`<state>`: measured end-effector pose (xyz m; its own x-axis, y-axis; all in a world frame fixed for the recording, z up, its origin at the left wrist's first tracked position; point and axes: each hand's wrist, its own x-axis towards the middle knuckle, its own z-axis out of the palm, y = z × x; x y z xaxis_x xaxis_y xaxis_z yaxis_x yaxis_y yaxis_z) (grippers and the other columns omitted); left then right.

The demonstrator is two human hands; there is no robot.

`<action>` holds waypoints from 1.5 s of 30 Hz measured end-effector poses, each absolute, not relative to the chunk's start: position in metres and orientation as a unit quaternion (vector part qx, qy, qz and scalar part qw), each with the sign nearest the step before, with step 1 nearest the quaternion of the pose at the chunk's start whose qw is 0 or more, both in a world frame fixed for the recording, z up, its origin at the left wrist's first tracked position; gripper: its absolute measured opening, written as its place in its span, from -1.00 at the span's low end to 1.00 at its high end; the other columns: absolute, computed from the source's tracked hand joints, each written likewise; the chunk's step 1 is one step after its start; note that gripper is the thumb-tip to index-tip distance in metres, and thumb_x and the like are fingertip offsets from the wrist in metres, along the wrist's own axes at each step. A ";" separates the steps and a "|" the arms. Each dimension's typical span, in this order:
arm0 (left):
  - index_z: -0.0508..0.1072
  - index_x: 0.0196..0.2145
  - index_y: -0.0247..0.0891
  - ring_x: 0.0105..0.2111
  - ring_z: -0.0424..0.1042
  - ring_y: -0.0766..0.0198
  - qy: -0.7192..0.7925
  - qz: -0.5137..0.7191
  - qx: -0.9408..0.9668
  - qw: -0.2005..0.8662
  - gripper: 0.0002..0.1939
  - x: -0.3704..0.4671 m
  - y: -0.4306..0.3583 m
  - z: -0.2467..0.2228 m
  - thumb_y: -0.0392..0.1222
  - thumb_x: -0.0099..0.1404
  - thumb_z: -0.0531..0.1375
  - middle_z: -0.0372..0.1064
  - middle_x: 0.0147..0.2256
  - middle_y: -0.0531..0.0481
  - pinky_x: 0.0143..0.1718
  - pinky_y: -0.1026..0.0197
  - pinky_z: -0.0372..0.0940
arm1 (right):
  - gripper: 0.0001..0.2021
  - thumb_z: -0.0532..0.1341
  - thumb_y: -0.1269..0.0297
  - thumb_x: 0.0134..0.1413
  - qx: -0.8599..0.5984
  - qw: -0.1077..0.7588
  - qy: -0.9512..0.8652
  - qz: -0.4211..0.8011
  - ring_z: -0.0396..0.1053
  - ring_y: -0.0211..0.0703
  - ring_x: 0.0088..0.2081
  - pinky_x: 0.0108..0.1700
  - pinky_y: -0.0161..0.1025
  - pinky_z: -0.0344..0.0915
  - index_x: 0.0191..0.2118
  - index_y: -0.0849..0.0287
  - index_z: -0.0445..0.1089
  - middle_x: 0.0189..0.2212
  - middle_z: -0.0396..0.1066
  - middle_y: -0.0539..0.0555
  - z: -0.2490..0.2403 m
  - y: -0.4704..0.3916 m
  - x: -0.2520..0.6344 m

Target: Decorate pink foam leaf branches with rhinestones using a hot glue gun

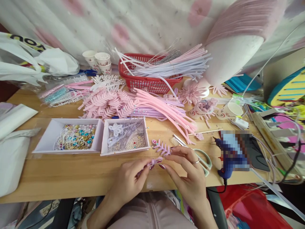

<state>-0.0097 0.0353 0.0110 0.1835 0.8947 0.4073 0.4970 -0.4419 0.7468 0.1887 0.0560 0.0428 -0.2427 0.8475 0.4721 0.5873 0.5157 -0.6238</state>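
Observation:
My left hand is closed in a pinch on a small lilac pipe cleaner piece, low over the table's front edge. Just right of it, my right hand has thumb and index finger apart, the thumb tip close to the held piece. A lilac pipe cleaner sprig with a jewelled end lies beyond, its right end by my right index finger. Scissors with pale green handles lie partly behind my right hand. Left of the sprig is a white box of beads, pins and white loops.
Another white box holds gems. Pink pipe cleaners and pink leaf sprigs lie behind the boxes, before a red basket. Rightward are a blue glue gun, paper cups and a power strip with cables.

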 end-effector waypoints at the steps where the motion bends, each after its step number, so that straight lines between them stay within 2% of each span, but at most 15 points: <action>1: 0.52 -0.13 -0.26 -0.38 0.64 0.25 0.470 0.427 0.738 0.229 -0.79 -0.010 0.036 0.011 -0.38 0.41 0.10 0.66 -0.31 -0.06 -0.32 0.32 0.50 | -0.80 0.32 0.45 0.17 -0.466 0.403 -0.771 0.161 0.42 -0.11 -0.10 -0.13 -0.19 0.47 -0.11 0.07 0.47 -0.13 0.36 0.10 0.043 0.056 0.188; 11: 0.51 -0.12 -0.26 -0.38 0.64 0.24 0.448 0.426 0.763 0.186 -0.77 -0.011 0.038 0.010 -0.38 0.45 0.06 0.65 -0.33 -0.09 -0.33 0.28 0.51 | -0.83 0.31 0.43 0.18 -0.467 0.393 -0.772 0.176 0.45 -0.06 -0.08 -0.16 -0.15 0.50 -0.13 0.05 0.48 -0.11 0.36 0.12 0.042 0.056 0.189; 19: 0.50 -0.08 -0.26 -0.35 0.63 0.24 0.435 0.413 0.792 0.110 -0.74 -0.012 0.040 0.008 -0.40 0.45 0.04 0.65 -0.31 -0.07 -0.29 0.27 0.49 | -0.86 0.30 0.48 0.18 -0.458 0.403 -0.775 0.164 0.43 -0.12 -0.09 -0.14 -0.21 0.47 -0.20 0.09 0.45 -0.12 0.33 0.11 0.043 0.055 0.191; 29: 0.48 -0.04 -0.26 -0.25 0.62 0.26 0.418 0.393 0.815 0.084 -0.68 -0.018 0.039 0.007 -0.44 0.47 -0.01 0.64 -0.23 -0.07 -0.19 0.26 0.45 | -0.89 0.32 0.47 0.15 -0.454 0.419 -0.771 0.154 0.45 -0.11 -0.16 -0.25 -0.21 0.48 -0.28 0.10 0.47 -0.16 0.37 0.10 0.047 0.054 0.191; 37: 0.47 -0.03 -0.30 -0.27 0.61 0.24 0.409 0.390 0.823 0.058 -0.68 -0.018 0.042 0.010 -0.43 0.49 -0.04 0.64 -0.23 -0.09 -0.24 0.25 0.41 | -0.86 0.31 0.52 0.14 -0.445 0.406 -0.784 0.150 0.43 -0.16 -0.19 -0.22 -0.22 0.46 -0.31 0.12 0.44 -0.16 0.39 0.10 0.044 0.054 0.192; 45: 0.46 0.00 -0.31 -0.23 0.60 0.25 0.400 0.392 0.824 0.085 -0.69 -0.017 0.041 0.006 -0.43 0.49 -0.03 0.63 -0.21 -0.11 -0.21 0.26 0.39 | -0.86 0.29 0.52 0.15 -0.448 0.409 -0.782 0.145 0.44 -0.16 -0.21 -0.23 -0.23 0.45 -0.31 0.11 0.42 -0.18 0.40 0.09 0.047 0.052 0.194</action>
<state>-0.0171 0.0407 0.0062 0.3730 0.7252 0.5787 0.5921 -0.6663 0.4534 0.1942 0.0520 0.0470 -0.2635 0.8185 0.5104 0.5815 0.5570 -0.5930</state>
